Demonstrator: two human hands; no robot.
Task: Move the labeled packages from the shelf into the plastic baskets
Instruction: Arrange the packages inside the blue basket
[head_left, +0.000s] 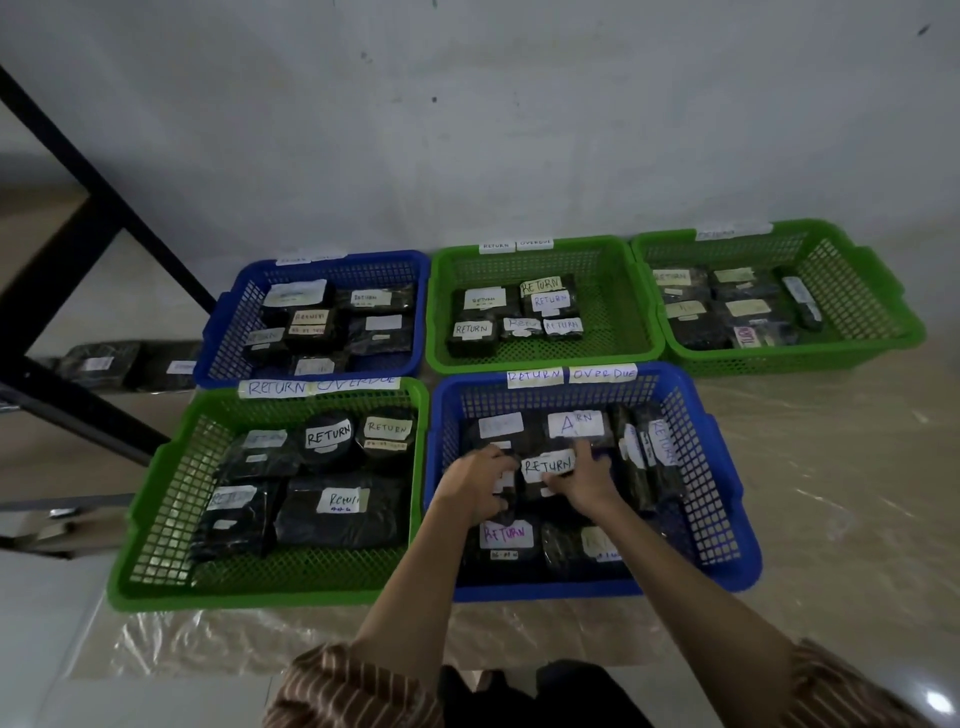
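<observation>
Head view: five plastic baskets sit on the floor by the wall.
Near blue basket (727, 483): holds black packages with "RETURN" labels.
Left hand (480, 480): fingers curled down onto the left side of the middle package (545, 470).
Right hand (589, 478): grips the same package's right side.
Shelf (78, 291): at the left edge, two packages (130, 364) beneath it.

Black "RETURN" package (545, 475) lies inside near blue basket (727, 478).
</observation>
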